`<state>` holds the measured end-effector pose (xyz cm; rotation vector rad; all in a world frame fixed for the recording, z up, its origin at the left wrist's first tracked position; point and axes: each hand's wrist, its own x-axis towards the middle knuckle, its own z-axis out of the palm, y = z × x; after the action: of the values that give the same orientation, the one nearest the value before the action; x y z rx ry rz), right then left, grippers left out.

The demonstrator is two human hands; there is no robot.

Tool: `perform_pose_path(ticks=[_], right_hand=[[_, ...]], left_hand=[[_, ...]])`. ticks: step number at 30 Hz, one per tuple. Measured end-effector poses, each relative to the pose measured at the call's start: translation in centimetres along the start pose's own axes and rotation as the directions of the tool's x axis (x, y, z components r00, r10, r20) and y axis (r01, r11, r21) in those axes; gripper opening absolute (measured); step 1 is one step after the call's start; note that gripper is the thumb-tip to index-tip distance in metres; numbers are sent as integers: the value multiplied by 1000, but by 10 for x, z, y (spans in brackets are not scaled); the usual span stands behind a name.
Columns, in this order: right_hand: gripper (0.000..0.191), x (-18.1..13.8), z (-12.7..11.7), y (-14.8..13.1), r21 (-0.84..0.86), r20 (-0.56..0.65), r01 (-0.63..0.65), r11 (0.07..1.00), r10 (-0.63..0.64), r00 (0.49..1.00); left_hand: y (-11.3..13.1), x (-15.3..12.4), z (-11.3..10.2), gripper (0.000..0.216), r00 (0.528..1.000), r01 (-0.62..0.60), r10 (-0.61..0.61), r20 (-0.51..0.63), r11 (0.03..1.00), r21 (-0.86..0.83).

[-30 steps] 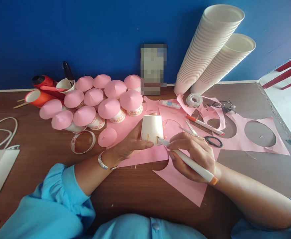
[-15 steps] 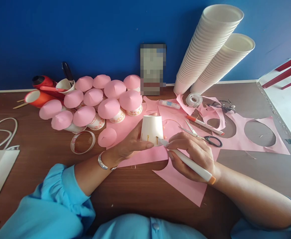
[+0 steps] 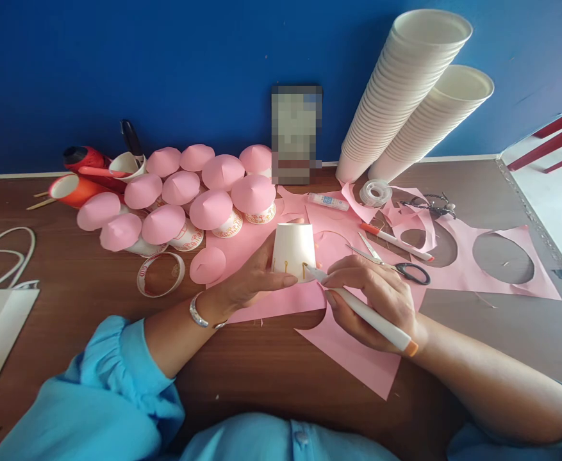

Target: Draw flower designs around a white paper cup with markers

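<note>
A white paper cup (image 3: 293,243), narrow end up, is gripped by my left hand (image 3: 257,271), its thumb across the cup's lower front. Small yellow-brown marks with looped tops stand near the cup's lower edge. Closed around a white marker pen (image 3: 371,323) with an orange end, my right hand (image 3: 371,291) has the pen's tip at the right-hand mark on the cup. Pink paper (image 3: 281,301) lies under and around both hands. To the left are several cups topped with pink paper cones (image 3: 211,210), some bearing orange drawings.
Scissors (image 3: 408,272), an orange-capped marker (image 3: 400,243), a glue tube (image 3: 327,202) and a tape roll (image 3: 375,192) lie on the right. Tall cup stacks (image 3: 400,96) lean by the blue wall. A paper ring (image 3: 160,274) and a power strip (image 3: 6,339) are on the left.
The pen tip has shifted very slightly at the top of the right-hand mark, which now curves a little. My left hand and the cup stay in place.
</note>
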<state>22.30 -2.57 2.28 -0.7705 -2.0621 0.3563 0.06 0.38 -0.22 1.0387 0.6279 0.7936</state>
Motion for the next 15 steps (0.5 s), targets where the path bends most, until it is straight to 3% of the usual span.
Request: perform_pose_path(ticks=[10, 15], right_hand=[[22, 1, 0, -1, 22, -11, 6, 1000, -6, 1000], [25, 1, -1, -1, 20, -58, 54, 998, -53, 997]], left_hand=[[5, 0, 3, 74, 999, 26, -26, -46, 1000, -2], [5, 0, 3, 67, 998, 53, -54, -17, 996, -68]])
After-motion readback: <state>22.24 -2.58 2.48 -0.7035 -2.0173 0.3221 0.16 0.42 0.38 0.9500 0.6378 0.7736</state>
